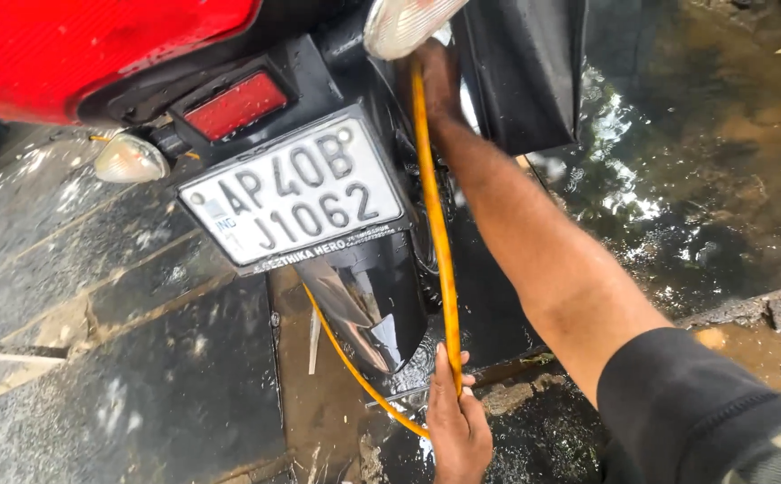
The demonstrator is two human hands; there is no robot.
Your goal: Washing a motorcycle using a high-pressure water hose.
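Yellow hose [435,215] running near-vertical behind a motorcycle, lower end pinched in the left hand [456,421], upper end at the right hand [435,76], whose grip cannot be told behind the indicator lamp [406,22], number plate [294,193] and black mudguard [368,305] just left, wet floor [695,170] around.

The right arm reached forward and up, nearly straight, a dark sleeve covering its upper part, and the right hand [438,76] was mostly hidden at its far end. The left hand [456,426] sat low, fingers [449,376] pointing up, curled in a grip.
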